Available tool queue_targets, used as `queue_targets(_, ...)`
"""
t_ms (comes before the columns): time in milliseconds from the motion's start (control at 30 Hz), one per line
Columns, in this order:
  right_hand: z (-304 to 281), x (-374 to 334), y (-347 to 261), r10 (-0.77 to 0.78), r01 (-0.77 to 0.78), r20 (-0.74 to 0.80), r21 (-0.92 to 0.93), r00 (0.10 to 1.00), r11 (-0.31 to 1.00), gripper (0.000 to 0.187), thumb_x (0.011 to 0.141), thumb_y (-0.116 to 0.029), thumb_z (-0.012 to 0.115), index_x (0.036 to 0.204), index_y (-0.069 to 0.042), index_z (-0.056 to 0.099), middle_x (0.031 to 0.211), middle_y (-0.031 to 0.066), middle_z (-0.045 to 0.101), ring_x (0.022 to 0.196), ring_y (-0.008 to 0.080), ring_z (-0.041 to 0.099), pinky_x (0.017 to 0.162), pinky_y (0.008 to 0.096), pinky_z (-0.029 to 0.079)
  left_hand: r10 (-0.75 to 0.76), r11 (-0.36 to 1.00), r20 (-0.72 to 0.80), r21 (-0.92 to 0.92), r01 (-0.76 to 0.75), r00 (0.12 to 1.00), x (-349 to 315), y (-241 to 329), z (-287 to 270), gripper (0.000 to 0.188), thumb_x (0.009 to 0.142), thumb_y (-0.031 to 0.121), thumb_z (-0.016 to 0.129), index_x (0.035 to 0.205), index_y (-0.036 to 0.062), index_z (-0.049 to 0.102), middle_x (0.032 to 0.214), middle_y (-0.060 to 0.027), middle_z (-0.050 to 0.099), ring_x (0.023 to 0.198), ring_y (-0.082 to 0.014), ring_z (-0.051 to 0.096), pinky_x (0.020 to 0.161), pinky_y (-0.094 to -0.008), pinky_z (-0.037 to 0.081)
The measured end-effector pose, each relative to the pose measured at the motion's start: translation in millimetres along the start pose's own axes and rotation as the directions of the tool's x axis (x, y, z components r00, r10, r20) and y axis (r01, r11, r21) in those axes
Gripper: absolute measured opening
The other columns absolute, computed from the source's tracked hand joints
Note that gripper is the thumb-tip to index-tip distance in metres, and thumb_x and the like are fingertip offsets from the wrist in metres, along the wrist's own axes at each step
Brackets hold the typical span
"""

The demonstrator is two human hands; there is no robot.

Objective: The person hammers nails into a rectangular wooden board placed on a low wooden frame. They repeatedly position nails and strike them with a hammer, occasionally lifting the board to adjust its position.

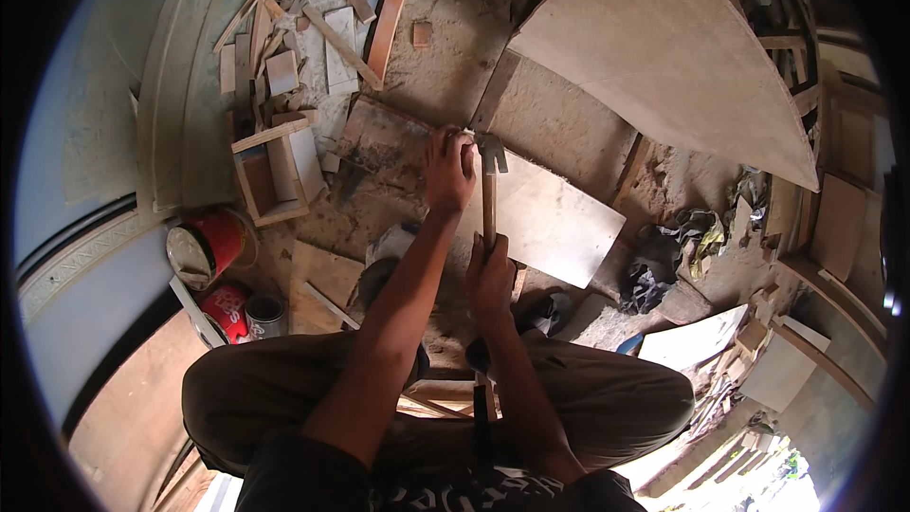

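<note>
My right hand (492, 277) is wrapped round the wooden handle of a claw hammer (489, 204). The hammer's metal head is up beside my left hand (449, 171), over the far left end of a white board (557, 216). The fingers of my left hand are curled and pressed together at that end of the board. What they pinch is too small and hidden to name. The board lies slanted in front of my knees, its near right corner reaching out past my right hand.
Wood offcuts (355, 47) and an open wooden box frame (268, 171) lie at the left. Nearer stand a red bucket (220, 239) and a dark can (266, 315). A large curved-edge panel (664, 47) spans the far right. Dark crumpled cloth (654, 270) lies right of the board.
</note>
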State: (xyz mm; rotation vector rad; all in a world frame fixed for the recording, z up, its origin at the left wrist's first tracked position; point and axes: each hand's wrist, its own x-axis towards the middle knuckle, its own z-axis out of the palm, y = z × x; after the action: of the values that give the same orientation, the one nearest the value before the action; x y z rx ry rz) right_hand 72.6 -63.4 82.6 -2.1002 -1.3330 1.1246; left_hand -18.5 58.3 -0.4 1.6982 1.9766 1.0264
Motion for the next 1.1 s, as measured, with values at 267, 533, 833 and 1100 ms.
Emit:
queue_targets(267,-16,1,-9,0.013,-0.016,0.087,0.041,0.996,0.999,0.026,0.099,-0.028,0.052,0.099,-0.001,0.048,0.070,0.0279,0.061,0.068,0.0486,0.062,0.056,0.0532,0.045,-0.027,0.999,0.005,-0.024,0.027,1.000,1,0,1,0.015,0.088,0.012,0.060,0.102,0.0116,0.056,0.117,-0.0119,0.055,0.113,-0.0339,0.051,0.097,-0.0480,0.038)
queue_targets(533,-11,4,-4,0.056,-0.058,0.069,0.025,0.996,0.998,0.027,0.099,-0.028,0.052,0.096,-0.001,0.049,0.066,0.0249,0.060,0.062,0.0463,0.061,0.053,0.0509,0.044,-0.001,1.000,-0.003,-0.023,0.001,1.000,-1,-4,2,0.013,0.088,0.013,0.060,0.101,0.0107,0.056,0.118,-0.0122,0.055,0.113,-0.0339,0.051,0.096,-0.0476,0.038)
queue_targets(833,-5,4,8,0.006,-0.006,0.047,0.007,0.999,1.000,0.025,0.099,-0.027,0.052,0.098,-0.002,0.049,0.067,0.0253,0.060,0.064,0.0474,0.061,0.053,0.0511,0.044,-0.015,1.000,-0.015,-0.014,0.015,1.000,2,0,1,0.016,0.086,0.012,0.061,0.101,0.0122,0.055,0.117,-0.0112,0.055,0.112,-0.0333,0.051,0.096,-0.0475,0.038)
queue_targets(1100,-7,4,4,-0.012,0.012,0.027,0.022,1.000,1.000,0.025,0.099,-0.025,0.054,0.091,-0.001,0.049,0.061,0.0221,0.057,0.056,0.0415,0.060,0.050,0.0467,0.042,-0.011,1.000,0.000,0.014,0.011,1.000,1,-2,1,0.017,0.085,0.012,0.061,0.101,0.0110,0.055,0.118,-0.0121,0.054,0.113,-0.0345,0.051,0.097,-0.0483,0.037)
